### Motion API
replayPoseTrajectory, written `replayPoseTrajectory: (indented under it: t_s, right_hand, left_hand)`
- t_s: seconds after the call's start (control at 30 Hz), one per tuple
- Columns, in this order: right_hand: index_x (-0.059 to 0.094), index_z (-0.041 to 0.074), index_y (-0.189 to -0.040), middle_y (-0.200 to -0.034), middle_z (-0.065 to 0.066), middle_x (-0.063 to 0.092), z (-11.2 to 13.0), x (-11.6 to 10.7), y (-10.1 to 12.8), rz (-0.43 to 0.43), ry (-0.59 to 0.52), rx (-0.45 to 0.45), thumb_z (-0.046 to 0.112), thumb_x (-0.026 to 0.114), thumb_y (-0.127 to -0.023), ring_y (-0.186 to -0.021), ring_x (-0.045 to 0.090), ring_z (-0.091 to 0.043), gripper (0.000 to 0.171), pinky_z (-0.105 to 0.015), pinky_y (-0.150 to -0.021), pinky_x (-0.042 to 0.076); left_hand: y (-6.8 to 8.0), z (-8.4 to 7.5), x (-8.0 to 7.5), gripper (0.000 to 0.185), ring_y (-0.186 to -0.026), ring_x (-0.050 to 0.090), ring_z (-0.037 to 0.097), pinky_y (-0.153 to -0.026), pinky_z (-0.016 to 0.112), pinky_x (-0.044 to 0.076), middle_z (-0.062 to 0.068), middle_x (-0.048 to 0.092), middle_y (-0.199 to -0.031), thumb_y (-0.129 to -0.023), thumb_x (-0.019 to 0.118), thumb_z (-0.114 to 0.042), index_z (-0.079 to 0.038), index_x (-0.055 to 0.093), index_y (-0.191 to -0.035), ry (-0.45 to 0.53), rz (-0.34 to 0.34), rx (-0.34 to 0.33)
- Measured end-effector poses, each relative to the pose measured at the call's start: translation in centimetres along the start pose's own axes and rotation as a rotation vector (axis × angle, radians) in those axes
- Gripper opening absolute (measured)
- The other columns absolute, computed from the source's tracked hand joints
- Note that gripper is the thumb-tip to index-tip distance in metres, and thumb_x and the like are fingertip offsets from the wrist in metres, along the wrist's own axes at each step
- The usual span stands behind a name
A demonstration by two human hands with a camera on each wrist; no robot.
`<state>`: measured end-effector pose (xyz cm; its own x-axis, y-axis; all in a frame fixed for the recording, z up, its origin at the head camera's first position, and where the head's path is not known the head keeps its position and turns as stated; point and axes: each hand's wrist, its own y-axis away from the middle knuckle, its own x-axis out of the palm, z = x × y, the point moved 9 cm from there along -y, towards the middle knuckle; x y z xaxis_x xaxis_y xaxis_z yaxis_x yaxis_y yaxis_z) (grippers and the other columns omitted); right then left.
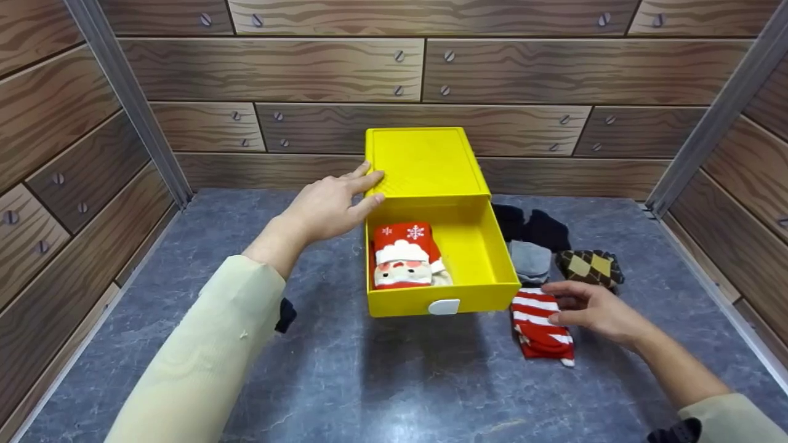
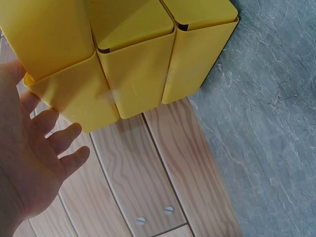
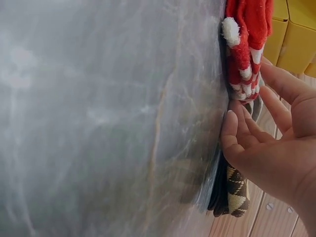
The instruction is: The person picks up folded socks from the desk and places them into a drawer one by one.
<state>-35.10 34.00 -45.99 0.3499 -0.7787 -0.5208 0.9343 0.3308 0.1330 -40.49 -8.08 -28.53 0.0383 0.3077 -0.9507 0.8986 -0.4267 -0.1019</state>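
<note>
A yellow drawer unit (image 1: 425, 161) stands near the back wall, its top drawer (image 1: 480, 300) pulled out. Inside that drawer, at its left, lies a folded red and white sock pair (image 1: 403, 261) with a face and snowflakes. My left hand (image 1: 332, 206) touches the unit's upper left edge with extended fingers; the left wrist view shows the same hand (image 2: 39, 153) beside the stacked drawers. On the floor to the right lies a folded red and white striped sock pair (image 1: 537, 320). My right hand (image 1: 606, 314) is at its right side, fingers loosely bent around that edge without gripping.
Behind the striped pair are folded grey socks (image 1: 529, 261), brown argyle socks (image 1: 590, 269) and black socks (image 1: 545, 231). A small black item (image 1: 285, 316) shows partly behind my left sleeve. Wood-patterned panels (image 1: 345, 71) enclose the grey marbled floor (image 1: 406, 394).
</note>
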Motion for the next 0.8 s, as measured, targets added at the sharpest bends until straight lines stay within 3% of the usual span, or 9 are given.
replayPoseTrajectory:
  t_s: [0.33,0.8]
  right_hand:
    - [0.062,0.002,-0.146,-0.138,-0.022,0.064,0.19,0.17,-0.22,-0.021,0.184,-0.052,0.018,0.085,-0.092,-0.118,0.062,-0.033,0.061,-0.029,-0.092,0.052]
    - [0.065,0.003,-0.143,-0.131,-0.019,0.067,0.17,0.44,-0.48,-0.024,0.194,-0.081,0.016,0.083,-0.092,-0.11,0.063,-0.027,0.055,-0.027,-0.087,0.052]
  left_hand:
    - [0.08,-0.1,-0.02,0.067,-0.154,0.038,0.033,-0.123,0.054,0.034,-0.004,0.019,-0.176,-0.109,0.038,-0.064,-0.034,0.03,-0.169,-0.001,0.005,-0.005]
    - [0.07,-0.06,-0.03,0.067,-0.154,0.039,0.033,-0.123,0.054,0.034,-0.004,0.019,-0.175,-0.109,0.037,-0.064,-0.034,0.03,-0.169,-0.004,0.004,-0.008]
